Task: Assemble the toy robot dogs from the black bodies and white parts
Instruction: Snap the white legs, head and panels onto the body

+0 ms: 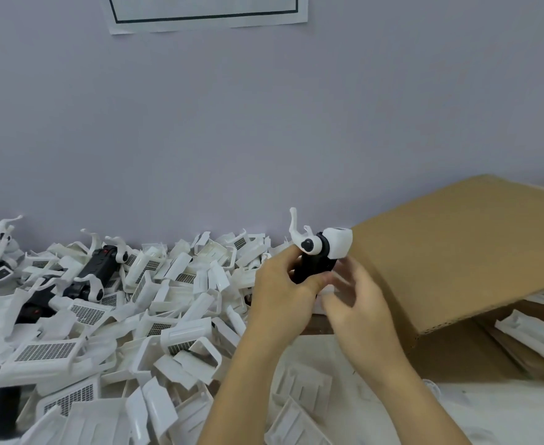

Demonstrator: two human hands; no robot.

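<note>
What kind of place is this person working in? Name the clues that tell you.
Probably a toy assembly workbench in a small factory or workshop: a heap of identical white parts, finished toy dogs piled at the left, and an open cardboard box beside the hands.

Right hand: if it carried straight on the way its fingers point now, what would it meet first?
Probably the toy dog that the left hand grips: the right hand has its fingers aimed up-left at the black body's lower end. Motion blur and unclear depth hide whether they already touch.
</note>
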